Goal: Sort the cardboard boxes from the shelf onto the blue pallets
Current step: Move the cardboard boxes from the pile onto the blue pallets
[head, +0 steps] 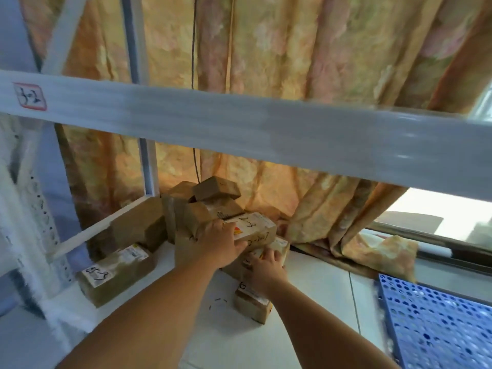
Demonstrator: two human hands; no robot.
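Curtain (266, 62) behind; left hand (221, 243), right hand (266, 267) grip boxes (255, 226) (scrawled codes).

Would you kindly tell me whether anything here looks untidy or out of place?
Yes: the boxes lie in a jumbled heap against the curtain, several tilted, the top box perched askew. The curtain's hem is bunched up beside them.

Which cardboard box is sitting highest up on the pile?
The plain brown cardboard box at the very back, beside the flowery orange curtain. It sits tilted on top, and every other box lies lower.
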